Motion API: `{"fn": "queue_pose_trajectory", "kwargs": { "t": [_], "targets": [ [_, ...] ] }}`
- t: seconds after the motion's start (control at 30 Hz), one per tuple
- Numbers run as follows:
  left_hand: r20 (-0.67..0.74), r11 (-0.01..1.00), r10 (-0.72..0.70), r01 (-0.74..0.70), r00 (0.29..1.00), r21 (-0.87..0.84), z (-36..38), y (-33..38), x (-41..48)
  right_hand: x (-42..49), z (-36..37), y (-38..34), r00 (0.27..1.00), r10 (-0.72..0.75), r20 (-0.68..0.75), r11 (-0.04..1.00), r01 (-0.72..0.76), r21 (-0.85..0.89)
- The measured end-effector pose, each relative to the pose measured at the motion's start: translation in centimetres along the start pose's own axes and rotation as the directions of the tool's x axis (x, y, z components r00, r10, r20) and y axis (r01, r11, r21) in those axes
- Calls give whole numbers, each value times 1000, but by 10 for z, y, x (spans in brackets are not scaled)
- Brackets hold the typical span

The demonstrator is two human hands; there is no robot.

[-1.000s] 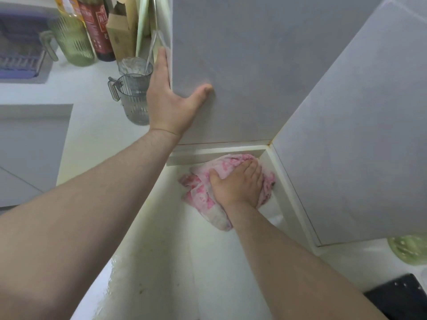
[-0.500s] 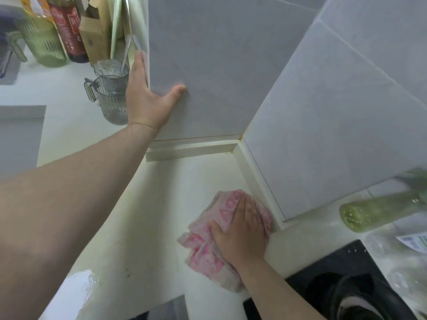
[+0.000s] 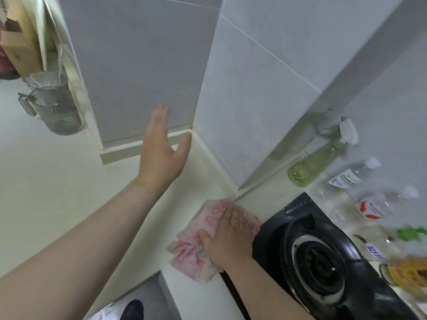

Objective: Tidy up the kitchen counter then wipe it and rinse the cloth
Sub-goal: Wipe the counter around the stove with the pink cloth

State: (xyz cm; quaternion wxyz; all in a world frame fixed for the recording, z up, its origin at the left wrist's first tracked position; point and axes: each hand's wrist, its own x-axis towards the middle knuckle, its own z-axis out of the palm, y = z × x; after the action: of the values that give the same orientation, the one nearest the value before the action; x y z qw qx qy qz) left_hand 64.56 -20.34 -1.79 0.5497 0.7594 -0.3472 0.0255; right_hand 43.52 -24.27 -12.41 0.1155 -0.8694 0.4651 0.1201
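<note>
The right hand (image 3: 227,239) lies palm down on the cloth (image 3: 191,250), its fingers (image 3: 240,218) straight and close together, pressing the fabric flat rather than curling round it. The cloth is pink and white and bunched. It sits on the pale tabletop (image 3: 69,181), just beside the left edge of the black stove (image 3: 277,227), and its far tip comes close to the foot of the tiled wall's jutting corner.

Beyond it the left hand (image 3: 161,153) is raised with fingers (image 3: 159,116) straight and thumb spread, holding nothing. It shows in front of the grey wall (image 3: 138,65) and the inner corner; I cannot tell whether it touches the tiles.

To the right, past the stove, a green bottle (image 3: 309,167) with a white spray head leans toward the wall. Near it stand a green-label bottle (image 3: 353,176) and a red-label bottle (image 3: 379,206), both clear and blurred. A jar (image 3: 406,276) with yellowish contents stands at the right edge.

Far left, a grey ribbed pitcher (image 3: 57,112) stands against the side of the wall, with a cardboard box (image 3: 18,49) behind it.
</note>
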Motion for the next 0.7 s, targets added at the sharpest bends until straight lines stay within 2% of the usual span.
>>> {"fn": "queue_pose_trajectory", "kwargs": {
  "t": [0.07, 0.1, 0.17, 0.27, 0.37, 0.5, 0.6, 0.7],
  "targets": [
    [341, 998, 31, -11, 940, -61, 34, 25, -17, 1, 0, 10, 999, 33, -20, 999, -32, 35],
    [437, 997, 35, -4, 899, -73, 50, 34, -22, 4, 1, 13, 998, 43, -41, 997, -41, 61],
    [533, 996, 34, 17, 846, -91, 77, 46, -33, 10, 3, 18, 993, 71, -99, 993, -60, 103],
    [565, 995, 5, 51, 825, -84, 104, 49, -36, 19, 2, 28, 992, 90, -94, 992, -81, 94],
    [498, 997, 34, 6, 867, -79, 116, 52, -24, 26, -2, 44, 996, 48, -71, 997, -44, 60],
    [454, 998, 58, -49, 889, -30, 119, 58, -11, 39, -11, 65, 1000, -19, 14, 1000, 19, 9],
    [447, 999, 41, -40, 894, -11, 121, 55, -12, 52, -22, 77, 999, 17, 43, 1000, -17, -18],
    [445, 999, 33, -19, 895, -34, 122, 54, -13, 55, -20, 74, 999, 46, 3, 999, -46, -13]
  ]
}}
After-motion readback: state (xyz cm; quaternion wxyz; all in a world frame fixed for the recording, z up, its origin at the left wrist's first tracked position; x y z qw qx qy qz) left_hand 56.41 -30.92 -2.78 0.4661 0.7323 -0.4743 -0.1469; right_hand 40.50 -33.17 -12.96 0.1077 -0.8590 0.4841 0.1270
